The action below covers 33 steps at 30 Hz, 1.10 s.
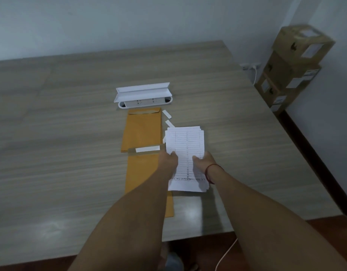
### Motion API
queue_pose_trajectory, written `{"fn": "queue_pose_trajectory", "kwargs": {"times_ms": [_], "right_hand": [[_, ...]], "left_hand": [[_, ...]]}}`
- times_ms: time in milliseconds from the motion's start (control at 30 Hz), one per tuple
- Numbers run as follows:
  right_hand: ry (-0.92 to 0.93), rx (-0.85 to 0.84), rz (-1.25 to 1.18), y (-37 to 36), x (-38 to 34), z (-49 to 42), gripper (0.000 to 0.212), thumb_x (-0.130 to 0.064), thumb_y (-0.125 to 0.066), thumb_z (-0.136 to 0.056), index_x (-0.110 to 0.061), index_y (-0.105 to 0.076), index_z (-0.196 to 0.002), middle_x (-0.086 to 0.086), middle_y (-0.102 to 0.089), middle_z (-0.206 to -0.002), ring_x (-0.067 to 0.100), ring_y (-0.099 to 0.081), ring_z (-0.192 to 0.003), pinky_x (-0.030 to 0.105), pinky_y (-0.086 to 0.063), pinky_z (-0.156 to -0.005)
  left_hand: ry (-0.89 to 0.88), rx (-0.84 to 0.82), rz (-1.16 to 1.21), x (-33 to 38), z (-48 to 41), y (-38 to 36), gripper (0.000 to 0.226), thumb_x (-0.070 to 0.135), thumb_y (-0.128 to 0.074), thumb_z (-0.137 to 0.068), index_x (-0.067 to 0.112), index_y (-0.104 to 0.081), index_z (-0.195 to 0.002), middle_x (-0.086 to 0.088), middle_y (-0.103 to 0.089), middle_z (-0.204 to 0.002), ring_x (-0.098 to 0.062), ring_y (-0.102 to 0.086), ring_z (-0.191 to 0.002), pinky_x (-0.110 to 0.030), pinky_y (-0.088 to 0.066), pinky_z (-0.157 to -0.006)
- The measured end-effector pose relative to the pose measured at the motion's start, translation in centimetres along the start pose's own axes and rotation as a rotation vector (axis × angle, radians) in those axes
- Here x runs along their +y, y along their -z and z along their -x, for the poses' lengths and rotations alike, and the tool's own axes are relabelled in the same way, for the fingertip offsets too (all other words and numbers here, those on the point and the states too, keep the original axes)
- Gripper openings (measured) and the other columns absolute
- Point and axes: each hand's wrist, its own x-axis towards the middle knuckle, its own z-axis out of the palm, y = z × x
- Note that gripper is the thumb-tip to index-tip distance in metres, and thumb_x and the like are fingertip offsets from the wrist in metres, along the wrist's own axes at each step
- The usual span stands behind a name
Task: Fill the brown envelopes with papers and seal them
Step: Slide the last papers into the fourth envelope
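Well, the worktop (71,114) fills most of my view, pale wood grain running across it, pushed up to a grey wall. Off its far right corner, three boxes (292,71) stand stacked against the wall, with a socket (249,66) low on the wall just beside them.

Both my forearms reach out over the near edge. Under my left forearm lies the near envelope (141,173), brown and lengthwise, its flap (147,149) folded open at the far end, with a white band across it. Beyond that flap, and touching it, lies the far envelope (142,130), flat, its flap shut down at the far end.

The papers (185,141) are a small stack of ruled, printed sheets just right of both envelopes, the edges a little fanned. My left hand (168,159) grips the stack at its left edge, next to the open flap, fingers curled onto the top sheet. My right hand (203,161) pinches the stack on its right side, thumb on top. I cannot tell whether the stack rests on the worktop or is raised a little off it.

Past the far envelope sits a white tray (143,94) with a white folded lid piece on it. Two white strips (166,114) lie loose between the far envelope and the papers. A red thread (207,171) circles my right wrist.
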Motion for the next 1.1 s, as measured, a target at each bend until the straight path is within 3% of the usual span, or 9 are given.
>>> {"fn": "queue_pose_trajectory", "kwargs": {"times_ms": [167,400,567,700,833,933,1033,1100], "right_hand": [[0.007,-0.038,-0.041,-2.5,-2.2,1.4,0.042,-0.027,-0.051,-0.094,-0.01,-0.048,-0.132,0.007,-0.06,-0.127,0.025,-0.058,-0.113,0.035,-0.047,-0.096],[0.009,-0.152,0.009,-6.4,-5.1,1.6,0.043,-0.017,-0.034,-0.096,-0.008,-0.044,-0.137,0.009,-0.056,-0.13,0.024,-0.054,-0.109,0.035,-0.043,-0.096],[0.013,-0.201,0.071,-8.4,-6.5,1.0,0.035,-0.015,-0.046,-0.095,-0.005,-0.055,-0.128,0.011,-0.063,-0.121,0.028,-0.06,-0.112,0.041,-0.049,-0.1],[0.025,-0.236,0.134,-8.6,-7.7,0.6,0.026,-0.008,-0.052,-0.096,0.002,-0.062,-0.118,0.013,-0.064,-0.121,0.023,-0.059,-0.101,0.03,-0.047,-0.086],[0.041,-0.118,0.121,-9.1,-8.6,-1.9,0.025,-0.003,-0.05,-0.094,0.005,-0.063,-0.114,0.015,-0.065,-0.106,0.021,-0.057,-0.09,0.029,-0.047,-0.077],[0.057,0.093,-0.004,-9.0,-8.9,-4.1,0.03,-0.001,-0.048,-0.091,0.002,-0.062,-0.118,0.016,-0.066,-0.116,0.029,-0.063,-0.104,0.025,-0.043,-0.076],[0.002,0.226,-0.069,-8.6,-9.3,-5.8,0.029,-0.006,-0.046,-0.094,-0.003,-0.059,-0.12,0.014,-0.064,-0.121,0.03,-0.062,-0.106,0.028,-0.045,-0.08],[-0.024,0.282,-0.095,-8.6,-9.6,-6.4,0.026,-0.005,-0.044,-0.096,-0.001,-0.057,-0.119,0.015,-0.062,-0.121,0.028,-0.06,-0.102,0.026,-0.042,-0.078]], "left_hand": [[0.01,0.116,0.022,0.7,0.4,3.1,0.032,0.018,-0.038,-0.1,0.013,-0.037,-0.132,-0.008,-0.058,-0.116,-0.025,-0.055,-0.1,-0.035,-0.047,-0.081],[0.038,0.183,-0.072,0.3,-1.2,7.5,0.041,0.026,-0.037,-0.102,0.001,-0.038,-0.135,-0.014,-0.058,-0.124,-0.028,-0.056,-0.106,-0.035,-0.046,-0.084],[-0.024,0.219,-0.08,0.3,-3.1,10.5,0.029,0.02,-0.035,-0.103,0.006,-0.043,-0.127,-0.007,-0.057,-0.112,-0.021,-0.053,-0.094,-0.032,-0.044,-0.077],[-0.056,0.202,-0.109,0.5,-4.6,11.6,0.028,0.019,-0.034,-0.103,0.005,-0.043,-0.126,-0.011,-0.058,-0.117,-0.021,-0.054,-0.096,-0.033,-0.045,-0.08],[-0.02,0.221,-0.154,0.9,-6.0,12.3,0.034,0.019,-0.038,-0.1,0.01,-0.042,-0.133,-0.009,-0.056,-0.125,-0.027,-0.056,-0.108,-0.039,-0.048,-0.093],[-0.008,0.273,-0.305,0.2,-6.6,13.2,0.04,0.011,-0.044,-0.093,0.011,-0.045,-0.133,-0.012,-0.051,-0.131,-0.032,-0.053,-0.117,-0.046,-0.045,-0.1],[-0.135,0.144,-0.6,-1.5,-6.3,14.2,0.029,0.012,-0.056,-0.086,0.012,-0.058,-0.115,-0.01,-0.052,-0.121,-0.028,-0.053,-0.114,-0.042,-0.047,-0.096],[-0.185,0.024,-0.76,-2.1,-6.2,14.2,0.032,0.023,-0.069,-0.08,0.015,-0.061,-0.109,-0.005,-0.053,-0.119,-0.024,-0.052,-0.114,-0.038,-0.046,-0.096]]}}
